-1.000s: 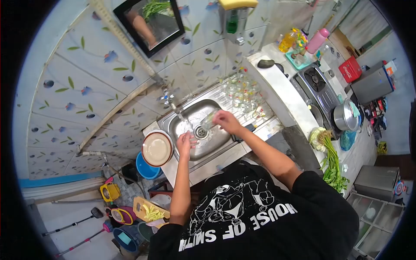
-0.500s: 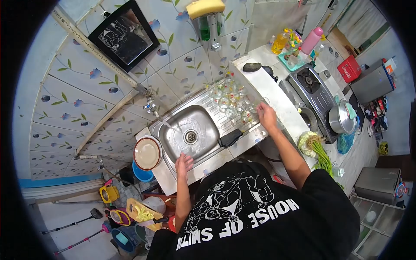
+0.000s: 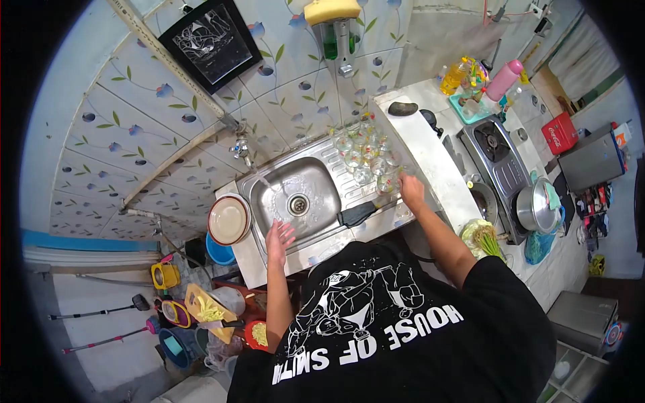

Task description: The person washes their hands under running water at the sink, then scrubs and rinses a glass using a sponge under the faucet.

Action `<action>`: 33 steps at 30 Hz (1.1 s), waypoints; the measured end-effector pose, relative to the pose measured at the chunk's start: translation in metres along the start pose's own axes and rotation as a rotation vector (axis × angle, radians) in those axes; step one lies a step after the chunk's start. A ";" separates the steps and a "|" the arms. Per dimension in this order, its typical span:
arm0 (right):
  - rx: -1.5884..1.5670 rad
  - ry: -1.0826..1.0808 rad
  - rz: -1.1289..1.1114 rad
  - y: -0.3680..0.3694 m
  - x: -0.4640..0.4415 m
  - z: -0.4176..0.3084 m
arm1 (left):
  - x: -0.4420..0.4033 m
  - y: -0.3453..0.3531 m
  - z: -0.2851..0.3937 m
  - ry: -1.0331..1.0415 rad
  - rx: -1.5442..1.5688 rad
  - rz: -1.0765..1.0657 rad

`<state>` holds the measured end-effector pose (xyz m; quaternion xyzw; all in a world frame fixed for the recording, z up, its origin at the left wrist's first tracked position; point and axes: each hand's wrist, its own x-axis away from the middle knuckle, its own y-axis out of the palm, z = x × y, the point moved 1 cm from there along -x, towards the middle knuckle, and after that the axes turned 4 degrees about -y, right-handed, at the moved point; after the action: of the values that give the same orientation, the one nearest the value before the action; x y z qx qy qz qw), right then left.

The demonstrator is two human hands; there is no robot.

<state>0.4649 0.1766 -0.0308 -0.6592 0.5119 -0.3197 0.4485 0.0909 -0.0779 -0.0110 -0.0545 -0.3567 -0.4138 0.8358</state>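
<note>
My left hand (image 3: pixel 279 240) is over the near left edge of the steel sink (image 3: pixel 321 232), palm up, fingers spread, holding nothing. Water runs from the faucet (image 3: pixel 242 149) into the basin. My right hand (image 3: pixel 410 191) is at the near right corner of the ribbed drainboard, beside a group of clear glasses (image 3: pixel 366 156). Its fingers are bent against the nearest glass (image 3: pixel 388 183); whether they grip it is too small to tell. A black object (image 3: pixel 357 213) lies on the sink's edge between my hands.
Stacked plates (image 3: pixel 228 220) stand left of the sink. A raised counter (image 3: pixel 430 161) on the right bears a stove (image 3: pixel 494 144), a pot (image 3: pixel 535 205) and leafy vegetables (image 3: pixel 480 238). A soap dispenser (image 3: pixel 338 43) hangs on the wall. Below left is a cutting board (image 3: pixel 199 303) with cut pieces.
My right hand has gone from above the basin, where it held a clear glass, to the glasses on the drainboard. My left hand has moved down and left to the sink's near edge.
</note>
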 end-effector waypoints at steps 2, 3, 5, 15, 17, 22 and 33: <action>0.038 -0.038 -0.072 0.018 -0.004 0.011 | 0.005 -0.006 -0.009 -0.007 0.031 0.050; 0.037 -0.045 -0.077 0.021 -0.005 0.013 | 0.008 -0.007 -0.014 -0.007 0.035 0.057; 0.078 -0.049 -0.158 0.028 -0.008 0.016 | 0.011 -0.007 -0.023 -0.033 0.000 0.077; 0.047 -0.137 -0.221 0.033 -0.013 0.024 | 0.033 -0.001 -0.029 -0.004 -0.029 0.155; -0.029 -0.043 -0.206 -0.016 -0.017 -0.013 | 0.034 0.002 -0.028 0.006 -0.012 0.158; -0.087 -0.212 -0.131 -0.005 -0.038 -0.034 | 0.035 0.010 -0.031 0.005 0.050 0.160; 0.193 -0.134 -0.511 0.066 -0.081 -0.047 | 0.055 0.010 -0.013 0.072 0.000 0.211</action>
<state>0.3756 0.2369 -0.0703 -0.7407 0.2657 -0.4255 0.4469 0.1274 -0.1125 0.0167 -0.0771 -0.3188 -0.3251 0.8870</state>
